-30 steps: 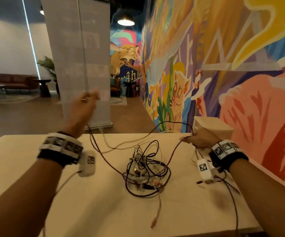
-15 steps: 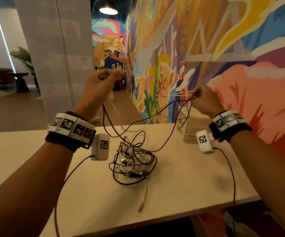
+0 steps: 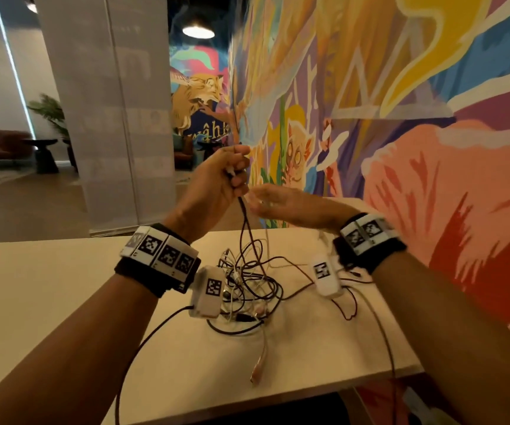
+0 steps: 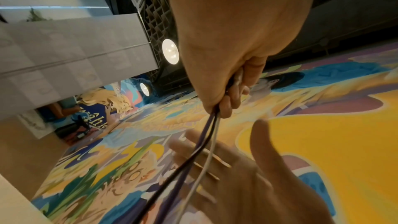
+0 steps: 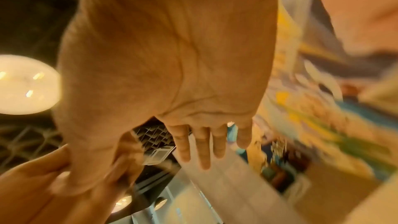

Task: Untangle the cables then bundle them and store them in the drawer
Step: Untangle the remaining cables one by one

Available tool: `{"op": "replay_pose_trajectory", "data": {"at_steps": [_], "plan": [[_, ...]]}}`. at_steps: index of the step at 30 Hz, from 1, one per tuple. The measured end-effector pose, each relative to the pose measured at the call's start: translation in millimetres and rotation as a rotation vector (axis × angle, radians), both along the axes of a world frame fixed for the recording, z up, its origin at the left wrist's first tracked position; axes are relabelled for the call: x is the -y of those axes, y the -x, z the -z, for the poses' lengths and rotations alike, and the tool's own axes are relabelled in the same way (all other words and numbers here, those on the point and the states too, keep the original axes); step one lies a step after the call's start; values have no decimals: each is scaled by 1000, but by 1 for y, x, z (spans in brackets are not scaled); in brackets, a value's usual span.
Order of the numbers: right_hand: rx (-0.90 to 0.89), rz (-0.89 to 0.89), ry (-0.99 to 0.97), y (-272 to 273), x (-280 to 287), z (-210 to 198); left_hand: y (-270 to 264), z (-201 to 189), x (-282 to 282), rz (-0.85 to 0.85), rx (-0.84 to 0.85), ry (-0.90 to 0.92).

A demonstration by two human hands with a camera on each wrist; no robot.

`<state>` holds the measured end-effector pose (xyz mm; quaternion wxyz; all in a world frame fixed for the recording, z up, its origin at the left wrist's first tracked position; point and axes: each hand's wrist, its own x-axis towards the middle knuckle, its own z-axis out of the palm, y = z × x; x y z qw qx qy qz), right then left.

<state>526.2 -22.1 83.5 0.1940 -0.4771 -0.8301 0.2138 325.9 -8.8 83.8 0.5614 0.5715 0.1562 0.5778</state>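
A tangle of black, white and dark red cables point(image 3: 247, 289) lies on the pale table point(image 3: 48, 302). My left hand point(image 3: 232, 173) is raised above it, fingers curled round several cable strands point(image 4: 206, 135) that hang down to the pile. My right hand point(image 3: 272, 200) sits just right of the left, blurred, with its fingers straight point(image 5: 202, 144) and spread, holding nothing I can see. In the left wrist view the right hand's open palm point(image 4: 247, 173) lies behind the hanging strands. One pinkish plug end point(image 3: 258, 371) trails toward the table's near edge.
A painted mural wall point(image 3: 400, 118) runs along the table's right side. A grey pillar point(image 3: 109, 118) stands beyond the far edge. The wrist cameras' own leads point(image 3: 143, 342) hang across the near table. No drawer is in view.
Both hands came together above the pile. The right hand let go of the cable it was pulling rightward and opened; the left still grips its strands, now nearer the centre.
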Motion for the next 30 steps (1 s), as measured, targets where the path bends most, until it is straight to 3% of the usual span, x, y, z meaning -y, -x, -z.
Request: {"op": "replay_pose_trajectory", "data": {"at_steps": [4,8,14,19,22,26,30], "plan": [[-274,-172,59,51,-14,37,20,-6,-1,96,67,29],[-500,-263,246,63,-27,51,67,11,-21,1,22,9],[-253,-202,331,54,-33,59,115,53,-56,-330,3,85],[51,-133,380,45,-40,73,117,80,-81,-436,326,382],[133,-117,472,26,-41,80,132,86,-82,-493,397,461],[156,-154,598,5,-43,85,130,107,-78,-403,303,497],[9,-91,194,4,-59,82,109,123,-67,-106,139,550]]}}
